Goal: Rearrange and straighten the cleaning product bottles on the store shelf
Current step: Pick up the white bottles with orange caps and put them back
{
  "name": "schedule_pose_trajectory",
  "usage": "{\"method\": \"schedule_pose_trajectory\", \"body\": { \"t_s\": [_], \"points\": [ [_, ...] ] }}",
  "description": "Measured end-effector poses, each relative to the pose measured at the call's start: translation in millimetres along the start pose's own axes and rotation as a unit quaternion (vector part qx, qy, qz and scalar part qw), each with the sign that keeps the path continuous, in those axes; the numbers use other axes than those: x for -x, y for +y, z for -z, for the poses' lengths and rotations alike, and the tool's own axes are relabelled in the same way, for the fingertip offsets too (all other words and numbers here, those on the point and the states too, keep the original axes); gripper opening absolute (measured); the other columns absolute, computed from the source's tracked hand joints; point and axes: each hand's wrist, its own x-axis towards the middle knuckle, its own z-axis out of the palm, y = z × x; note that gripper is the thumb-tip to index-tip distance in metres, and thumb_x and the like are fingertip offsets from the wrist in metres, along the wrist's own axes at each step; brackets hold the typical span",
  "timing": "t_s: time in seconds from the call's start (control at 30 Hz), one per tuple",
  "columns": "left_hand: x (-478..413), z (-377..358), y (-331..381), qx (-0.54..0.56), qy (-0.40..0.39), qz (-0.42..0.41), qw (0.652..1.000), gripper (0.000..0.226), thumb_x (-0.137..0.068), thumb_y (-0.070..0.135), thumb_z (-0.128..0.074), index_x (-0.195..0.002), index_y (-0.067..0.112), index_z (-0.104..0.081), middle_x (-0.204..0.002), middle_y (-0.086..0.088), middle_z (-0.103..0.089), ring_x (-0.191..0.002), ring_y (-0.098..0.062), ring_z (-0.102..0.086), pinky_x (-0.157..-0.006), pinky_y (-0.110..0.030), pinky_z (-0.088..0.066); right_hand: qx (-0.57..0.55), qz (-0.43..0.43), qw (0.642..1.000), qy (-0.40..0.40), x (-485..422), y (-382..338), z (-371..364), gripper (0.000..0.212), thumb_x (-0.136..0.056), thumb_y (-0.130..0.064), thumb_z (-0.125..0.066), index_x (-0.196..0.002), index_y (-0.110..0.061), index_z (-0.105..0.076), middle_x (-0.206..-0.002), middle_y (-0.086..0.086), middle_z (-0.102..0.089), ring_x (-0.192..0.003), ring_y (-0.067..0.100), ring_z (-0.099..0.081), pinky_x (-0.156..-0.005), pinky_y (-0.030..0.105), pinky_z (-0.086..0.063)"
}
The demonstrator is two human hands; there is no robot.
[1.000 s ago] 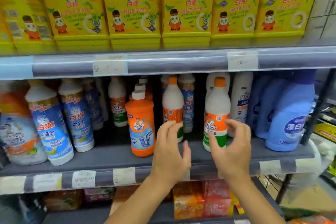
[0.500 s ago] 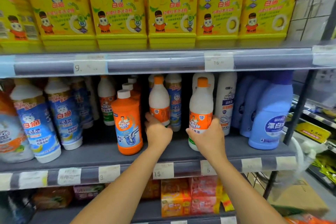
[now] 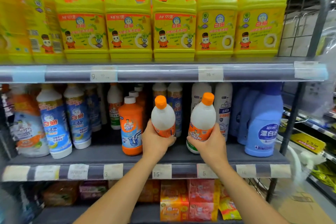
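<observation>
My left hand [image 3: 156, 142] grips a white bottle with an orange cap [image 3: 162, 114] by its lower part, lifted off the middle shelf [image 3: 101, 154] and tilted toward me. In my right hand [image 3: 209, 144] is a second white orange-capped Mr Muscle bottle [image 3: 203, 114], held low on its label and also tilted. An orange drain-cleaner bottle [image 3: 131, 125] stands just left of my left hand. Behind the two held bottles stand more white bottles [image 3: 222, 107], partly hidden.
Blue-labelled white bottles [image 3: 54, 123] fill the shelf's left, blue bleach jugs [image 3: 262, 125] its right. Yellow detergent jugs [image 3: 173, 23] line the upper shelf. Packaged soap [image 3: 181, 202] lies on the shelf below. A metal upright [image 3: 291, 120] bounds the right end.
Both hands closed on the two white bottles and lifted them off the shelf toward me, tilting them. The view has pulled back and up.
</observation>
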Motion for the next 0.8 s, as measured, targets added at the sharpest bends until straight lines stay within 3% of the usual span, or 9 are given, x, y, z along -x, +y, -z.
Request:
{"method": "schedule_pose_trajectory", "body": {
  "t_s": [0.07,0.13,0.23,0.37,0.47,0.63,0.8],
  "points": [
    [12,10,12,-0.003,0.003,-0.015,1.000,0.073,-0.051,0.019,-0.089,-0.104,0.047,-0.048,-0.090,0.033,-0.057,-0.083,0.017,-0.054,-0.059,-0.001,-0.042,-0.020,0.022,1.000,0.002,8,-7,8,0.066,-0.057,-0.034,-0.089,-0.106,-0.035,-0.045,-0.092,-0.022,-0.057,-0.080,-0.010,-0.056,-0.062,0.007,-0.041],
    [24,21,24,-0.006,0.005,-0.013,1.000,0.071,-0.047,0.026,-0.089,-0.103,0.045,-0.051,-0.094,0.028,-0.061,-0.087,0.012,-0.057,-0.063,-0.004,-0.043,-0.035,0.038,0.999,-0.006,17,-14,15,0.067,-0.056,-0.035,-0.089,-0.107,-0.038,-0.047,-0.093,-0.026,-0.058,-0.083,-0.014,-0.057,-0.061,0.004,-0.043],
    [43,45,32,-0.013,0.010,0.010,1.000,0.069,-0.038,0.038,-0.087,-0.101,0.036,-0.060,-0.091,0.021,-0.069,-0.084,0.005,-0.065,-0.061,-0.009,-0.049,-0.056,0.056,0.996,-0.044,31,-26,23,0.065,-0.054,-0.039,-0.089,-0.106,-0.041,-0.049,-0.094,-0.026,-0.062,-0.087,-0.014,-0.060,-0.062,0.000,-0.045],
    [75,85,37,-0.014,0.013,0.047,0.999,0.064,-0.033,0.038,-0.088,-0.089,0.050,-0.060,-0.083,0.031,-0.070,-0.075,0.010,-0.066,-0.056,-0.009,-0.051,-0.087,0.056,0.986,-0.127,56,-44,21,0.056,-0.051,-0.046,-0.086,-0.098,-0.044,-0.054,-0.089,-0.027,-0.068,-0.084,-0.013,-0.062,-0.062,0.003,-0.047],
    [98,113,36,-0.014,0.025,0.080,0.996,0.063,-0.032,0.037,-0.087,-0.086,0.055,-0.060,-0.083,0.028,-0.071,-0.073,0.006,-0.068,-0.062,-0.017,-0.052,-0.109,0.044,0.976,-0.183,76,-57,6,0.056,-0.052,-0.046,-0.085,-0.101,-0.039,-0.059,-0.090,-0.024,-0.070,-0.082,-0.010,-0.064,-0.064,0.009,-0.050],
    [120,161,28,-0.043,0.057,0.119,0.990,0.061,-0.034,0.036,-0.086,-0.091,0.034,-0.065,-0.080,0.016,-0.074,-0.071,0.002,-0.068,-0.065,-0.023,-0.054,-0.143,0.009,0.961,-0.237,107,-77,-26,0.047,-0.052,-0.043,-0.085,-0.092,-0.040,-0.062,-0.085,-0.028,-0.070,-0.076,-0.009,-0.066,-0.057,0.007,-0.048],
    [125,203,13,-0.044,0.061,0.103,0.992,0.052,-0.048,0.015,-0.090,-0.092,0.030,-0.066,-0.084,0.014,-0.075,-0.073,-0.004,-0.071,-0.063,-0.023,-0.053,-0.154,-0.021,0.956,-0.250,130,-96,-56,0.055,-0.045,-0.051,-0.083,-0.094,-0.039,-0.060,-0.085,-0.029,-0.069,-0.075,-0.008,-0.066,-0.060,0.011,-0.048]
  ]
}}
